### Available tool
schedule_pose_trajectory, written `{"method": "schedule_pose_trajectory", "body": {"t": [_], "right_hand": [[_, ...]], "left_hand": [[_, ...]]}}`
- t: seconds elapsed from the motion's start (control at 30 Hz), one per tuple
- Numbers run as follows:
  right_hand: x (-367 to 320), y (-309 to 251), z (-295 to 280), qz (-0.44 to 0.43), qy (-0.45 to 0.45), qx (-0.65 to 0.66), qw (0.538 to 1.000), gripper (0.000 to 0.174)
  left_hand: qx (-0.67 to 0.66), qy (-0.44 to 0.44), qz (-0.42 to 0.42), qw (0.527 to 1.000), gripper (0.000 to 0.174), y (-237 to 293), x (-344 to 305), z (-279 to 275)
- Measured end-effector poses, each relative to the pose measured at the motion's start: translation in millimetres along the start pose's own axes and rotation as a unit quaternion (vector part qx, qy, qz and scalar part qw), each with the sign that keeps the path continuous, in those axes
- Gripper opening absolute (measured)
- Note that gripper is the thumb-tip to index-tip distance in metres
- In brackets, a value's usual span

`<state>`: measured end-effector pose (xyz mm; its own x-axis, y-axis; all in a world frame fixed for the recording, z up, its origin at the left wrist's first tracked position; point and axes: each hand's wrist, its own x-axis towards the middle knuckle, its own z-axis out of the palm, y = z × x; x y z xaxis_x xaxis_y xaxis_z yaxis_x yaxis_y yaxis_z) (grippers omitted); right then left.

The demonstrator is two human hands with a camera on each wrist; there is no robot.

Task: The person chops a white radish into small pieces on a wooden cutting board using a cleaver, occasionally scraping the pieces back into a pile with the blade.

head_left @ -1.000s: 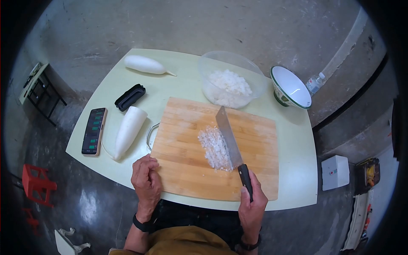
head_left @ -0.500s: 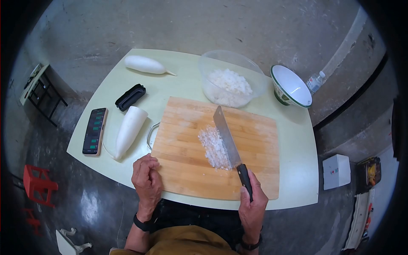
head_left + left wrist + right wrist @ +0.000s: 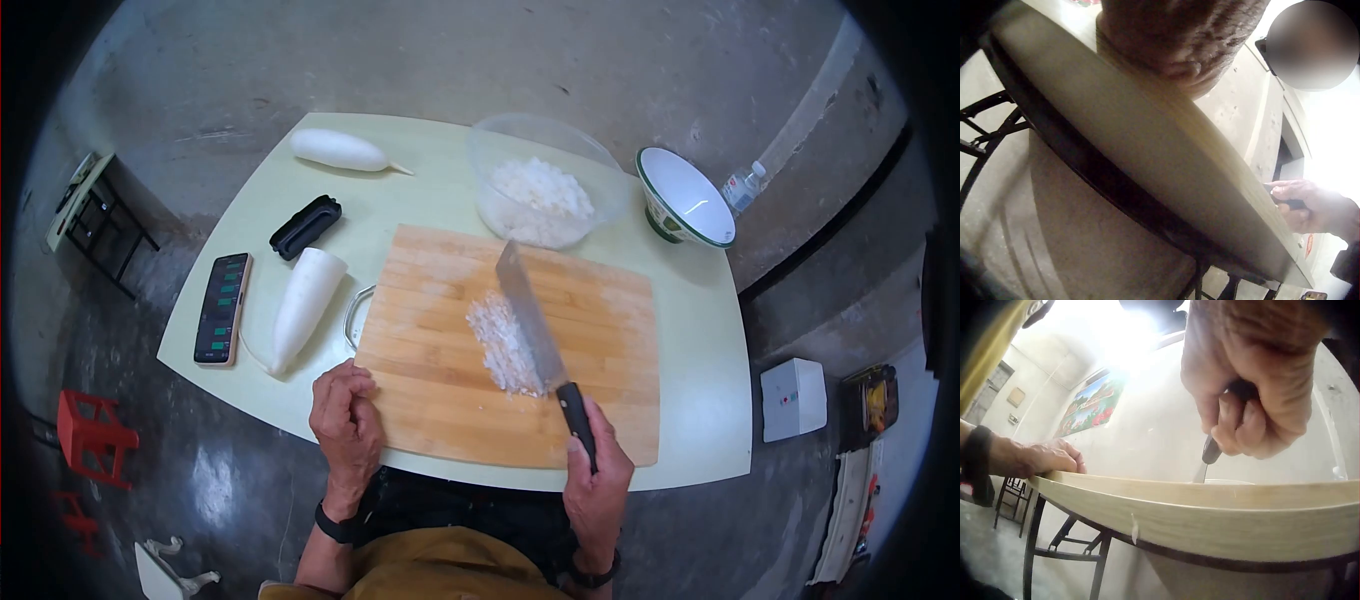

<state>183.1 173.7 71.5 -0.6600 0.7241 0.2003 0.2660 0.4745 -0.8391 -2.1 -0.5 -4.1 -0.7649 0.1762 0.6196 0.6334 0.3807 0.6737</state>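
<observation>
Fingers of the right hand [image 3: 598, 482] were clamped round the handle of a black-handled, long grey metal knife [image 3: 530, 312], tip toward 11 o'clock, beside finely chopped white pieces [image 3: 500, 340] near the middle of the rectangular tan wooden board [image 3: 420, 400]. The left hand [image 3: 347, 425] lay curled at the board's 8 o'clock edge, its grip on the wood impossible to tell. A hasty sideways sweep risked scattering pieces, and weak bracing risked the board slipping on the pale green bench [image 3: 700, 400].
</observation>
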Motion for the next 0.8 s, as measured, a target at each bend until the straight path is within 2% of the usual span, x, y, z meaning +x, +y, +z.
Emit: {"method": "schedule_pose_trajectory", "body": {"t": [0.2,0.23,0.3,0.33,0.4,0.43,0.5,0.53,0.6,0.73,0.8], "right_hand": [[-2.3,3.6,1.2,-0.073,0.029,-0.017,0.997,0.041],[-2.1,3.7,0.8,-0.072,0.029,-0.018,0.997,0.041],[0.1,3.8,-0.2,-0.011,-0.010,-0.010,1.000,0.041],[0.4,4.6,-0.7,-0.013,-0.011,-0.010,1.000,0.041],[-3.0,5.7,-0.1,-0.087,0.041,-0.014,0.995,0.042],[-1.7,5.3,0.7,-0.087,0.041,-0.014,0.995,0.042],[0.9,3.8,0.4,-0.013,0.002,-0.026,1.000,0.042],[-0.2,5.4,0.2,-0.012,0.003,-0.027,1.000,0.042],[-1.3,10.8,0.1,-0.066,0.024,-0.019,0.997,0.042],[-3.5,4.5,0.1,-0.076,0.028,-0.015,0.997,0.043],[-3.3,10.2,-0.1,-0.064,-0.002,-0.017,0.998,0.043]], "left_hand": [[-0.007,0.003,-0.003,1.000,0.029,-0.6,0.3,0.8],[-0.006,0.003,-0.003,1.000,0.029,0.0,0.4,0.8],[-0.008,0.004,-0.004,1.000,0.029,-1.7,-0.5,1.5],[-0.008,0.008,-0.005,1.000,0.029,-2.6,-1.2,2.4],[-0.010,0.005,-0.005,1.000,0.029,-3.0,-1.9,1.4],[-0.013,0.003,-0.003,1.000,0.029,-3.1,-1.3,1.5],[-0.011,0.003,-0.003,1.000,0.029,-2.1,-1.3,1.0],[-0.008,0.005,-0.002,1.000,0.029,-1.7,-0.6,0.8],[-0.006,0.005,0.002,1.000,0.029,-0.9,1.3,1.7],[-0.004,0.002,0.000,1.000,0.030,-1.4,-0.2,0.6],[-0.007,0.004,0.002,1.000,0.030,-0.6,-0.1,0.7]]}}
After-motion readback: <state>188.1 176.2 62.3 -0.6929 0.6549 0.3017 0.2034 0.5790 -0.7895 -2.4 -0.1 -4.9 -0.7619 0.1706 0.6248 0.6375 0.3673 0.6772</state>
